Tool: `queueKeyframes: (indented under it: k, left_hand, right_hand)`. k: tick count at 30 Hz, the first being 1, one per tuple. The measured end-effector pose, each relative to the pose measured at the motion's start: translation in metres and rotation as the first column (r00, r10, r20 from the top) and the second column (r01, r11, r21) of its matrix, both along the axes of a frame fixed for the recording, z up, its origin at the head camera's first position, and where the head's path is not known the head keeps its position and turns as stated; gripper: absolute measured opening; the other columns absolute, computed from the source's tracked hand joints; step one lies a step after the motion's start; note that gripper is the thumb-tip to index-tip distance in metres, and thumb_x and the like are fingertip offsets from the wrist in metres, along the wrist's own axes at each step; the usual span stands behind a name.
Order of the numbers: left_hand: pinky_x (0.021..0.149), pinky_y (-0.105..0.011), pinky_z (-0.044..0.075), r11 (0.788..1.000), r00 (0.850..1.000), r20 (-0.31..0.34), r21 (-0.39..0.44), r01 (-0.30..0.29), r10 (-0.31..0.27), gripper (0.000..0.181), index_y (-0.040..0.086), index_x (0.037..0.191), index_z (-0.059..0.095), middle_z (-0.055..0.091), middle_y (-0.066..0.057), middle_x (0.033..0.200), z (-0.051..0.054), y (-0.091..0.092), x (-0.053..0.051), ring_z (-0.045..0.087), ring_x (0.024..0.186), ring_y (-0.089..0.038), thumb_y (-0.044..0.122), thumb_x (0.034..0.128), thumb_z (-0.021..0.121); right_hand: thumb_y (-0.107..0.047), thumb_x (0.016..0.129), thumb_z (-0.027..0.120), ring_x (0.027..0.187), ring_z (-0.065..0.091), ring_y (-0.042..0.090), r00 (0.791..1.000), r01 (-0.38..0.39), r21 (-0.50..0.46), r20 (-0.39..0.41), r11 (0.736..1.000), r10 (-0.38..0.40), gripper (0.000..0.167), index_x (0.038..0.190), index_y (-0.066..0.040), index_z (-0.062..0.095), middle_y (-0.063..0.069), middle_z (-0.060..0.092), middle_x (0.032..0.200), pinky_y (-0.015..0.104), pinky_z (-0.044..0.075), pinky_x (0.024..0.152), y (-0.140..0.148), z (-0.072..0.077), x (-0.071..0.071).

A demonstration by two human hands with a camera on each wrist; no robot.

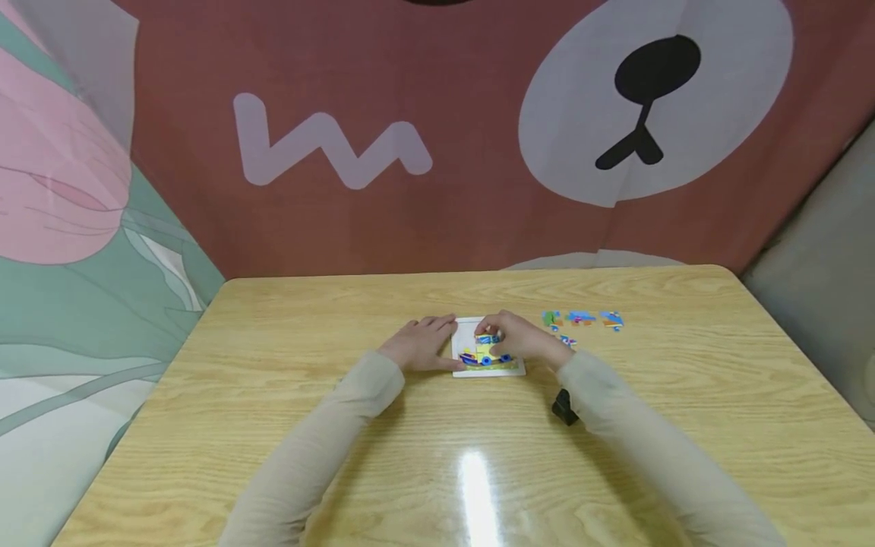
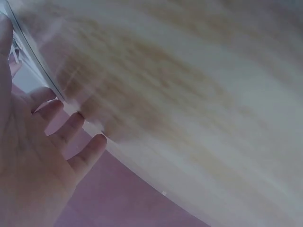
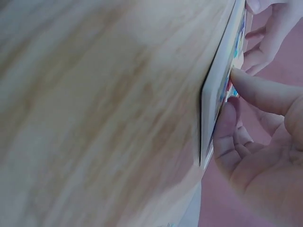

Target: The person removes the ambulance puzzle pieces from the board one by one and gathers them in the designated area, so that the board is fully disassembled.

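Note:
A white-framed jigsaw puzzle board (image 1: 488,373) lies flat on the table. Several pieces in it form part of a yellow vehicle picture with blue wheels. My left hand (image 1: 425,346) rests at the board's left side, fingers fairly straight and thumb along its lower left corner; the left wrist view shows the hand (image 2: 38,151) with fingers spread by the board edge. Over the upper right of the board, my right hand (image 1: 517,336) pinches a puzzle piece (image 1: 488,339) between curled fingers and thumb. In the right wrist view, the right hand's fingers (image 3: 225,127) partly hide that piece.
Loose puzzle pieces (image 1: 581,317) lie on the table (image 1: 328,319) right of the board, one partly beside my right wrist. A small black object (image 1: 563,408) sits under the right forearm. A brown printed cloth (image 1: 383,220) hangs behind the table's far edge.

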State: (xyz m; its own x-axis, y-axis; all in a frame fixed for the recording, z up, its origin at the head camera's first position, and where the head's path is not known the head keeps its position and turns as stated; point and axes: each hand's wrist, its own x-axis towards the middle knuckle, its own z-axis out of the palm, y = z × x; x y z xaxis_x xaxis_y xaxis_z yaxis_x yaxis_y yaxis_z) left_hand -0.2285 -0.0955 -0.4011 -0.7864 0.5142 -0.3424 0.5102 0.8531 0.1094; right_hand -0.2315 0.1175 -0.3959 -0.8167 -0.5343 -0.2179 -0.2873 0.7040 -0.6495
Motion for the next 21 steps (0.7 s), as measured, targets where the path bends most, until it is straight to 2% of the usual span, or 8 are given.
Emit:
queueKeyframes:
  k: [6, 14, 21]
  left_hand:
    - [0.119, -0.052, 0.021, 0.999, 1.0, 0.016, 0.038, -0.003, 0.003, 0.087, 0.019, 0.154, 0.02, 0.013, 0.001, 0.163, -0.0031, -0.0012, -0.0009, 0.018, 0.149, -0.025, 0.069, 0.0875, 0.045]
    - [0.12, -0.051, 0.018, 1.0, 0.999, 0.043, 0.027, -0.004, 0.003, 0.087, 0.022, 0.155, 0.014, 0.006, 0.004, 0.163, -0.0034, -0.0023, -0.001, 0.013, 0.15, -0.024, 0.07, 0.0882, 0.042]
    - [0.121, -0.05, 0.017, 1.0, 0.999, 0.051, 0.022, -0.003, 0.002, 0.086, 0.023, 0.155, 0.012, 0.006, 0.004, 0.163, -0.001, -0.0024, 0.0013, 0.012, 0.151, -0.024, 0.07, 0.0893, 0.04]
  right_hand:
    - [0.005, 0.085, 0.065, 0.09, 0.055, 0.025, 0.999, -0.013, -0.009, -0.048, 1.0, 0.012, 0.031, 0.115, -0.003, 0.061, 0.019, 0.057, 0.108, 0.032, 0.05, 0.076, -0.0008, 0.0031, 0.002]
    - [0.007, 0.081, 0.068, 0.079, 0.053, 0.019, 0.997, -0.012, -0.044, -0.081, 0.999, 0.009, 0.03, 0.108, -0.004, 0.062, 0.015, 0.055, 0.096, 0.026, 0.046, 0.067, -0.0009, 0.007, 0.0033]
    - [0.005, 0.086, 0.063, 0.085, 0.06, 0.022, 0.998, 0.014, -0.067, -0.059, 0.998, -0.018, 0.025, 0.109, -0.005, 0.064, 0.017, 0.063, 0.103, 0.029, 0.051, 0.07, 0.0001, 0.0047, 0.003]
